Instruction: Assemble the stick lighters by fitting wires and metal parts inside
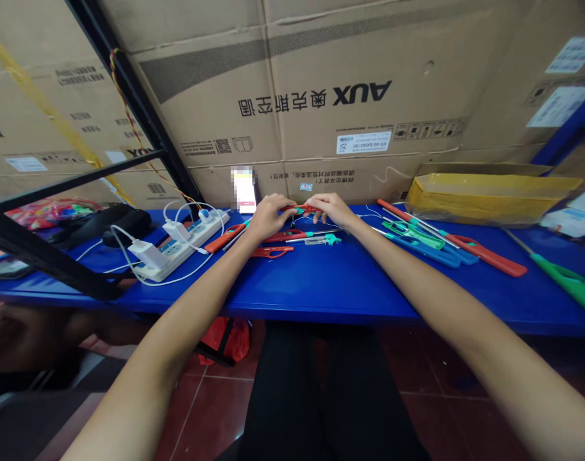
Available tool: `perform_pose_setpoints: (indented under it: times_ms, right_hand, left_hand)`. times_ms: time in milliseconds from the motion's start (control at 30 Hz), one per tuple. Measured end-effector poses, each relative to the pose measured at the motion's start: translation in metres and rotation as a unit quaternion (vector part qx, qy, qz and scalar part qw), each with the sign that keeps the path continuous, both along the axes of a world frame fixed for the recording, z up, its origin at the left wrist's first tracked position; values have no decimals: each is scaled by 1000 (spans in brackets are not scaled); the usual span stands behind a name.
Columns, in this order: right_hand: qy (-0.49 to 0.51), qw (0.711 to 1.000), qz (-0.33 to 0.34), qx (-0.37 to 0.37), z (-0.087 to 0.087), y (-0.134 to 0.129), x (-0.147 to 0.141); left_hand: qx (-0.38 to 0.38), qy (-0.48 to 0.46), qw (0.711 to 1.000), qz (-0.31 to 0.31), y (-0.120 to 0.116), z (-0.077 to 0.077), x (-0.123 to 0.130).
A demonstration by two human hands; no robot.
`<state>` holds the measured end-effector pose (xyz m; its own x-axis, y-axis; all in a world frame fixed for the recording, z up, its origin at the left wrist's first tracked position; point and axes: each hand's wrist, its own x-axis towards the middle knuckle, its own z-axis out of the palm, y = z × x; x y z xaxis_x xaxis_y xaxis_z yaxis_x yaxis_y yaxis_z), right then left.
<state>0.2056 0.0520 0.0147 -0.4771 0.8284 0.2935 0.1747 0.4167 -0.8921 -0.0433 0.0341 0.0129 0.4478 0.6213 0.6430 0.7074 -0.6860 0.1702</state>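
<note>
Both hands are together at the back of the blue table (pixel 316 288), closed on a red lighter part (pixel 299 209) with a green piece in it. My left hand (pixel 269 216) pinches its left end, and my right hand (pixel 335 208) grips the right end. My fingers cover much of it. Just below them lie a red lighter handle (pixel 288 236), a loose lighter mechanism with a clear tank and green trigger (pixel 323 240), and another red handle piece (pixel 273 252). Beside my left wrist is a red lighter (pixel 225 237).
Right of my arm lie blue lighters (pixel 427 250), a long red lighter (pixel 489 255) and a green one (pixel 568 282). A power strip (pixel 186 246) with chargers and cables stands left, near a lit phone (pixel 245 193). Large cardboard (pixel 316 134) backs the table; a black frame post (pixel 145 109) rises left.
</note>
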Motion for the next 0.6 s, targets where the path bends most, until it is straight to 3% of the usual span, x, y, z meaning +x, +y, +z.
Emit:
perform_pose_setpoints:
  times_ms: [100, 200, 433, 600]
  right_hand:
    - [-42, 990, -48, 126, -2, 2, 2]
    - [-76, 975, -67, 198, -6, 4, 2]
    - [-104, 972, -68, 200, -12, 5, 0]
    - [-116, 972, -69, 191, -12, 4, -1]
  left_hand:
    - [-3, -21, 1000, 11, -1, -1, -2]
    - [-1, -38, 999, 17, -2, -3, -4]
    - [-7, -43, 999, 7, 0, -6, -3]
    - [-53, -62, 997, -1, 1, -7, -3]
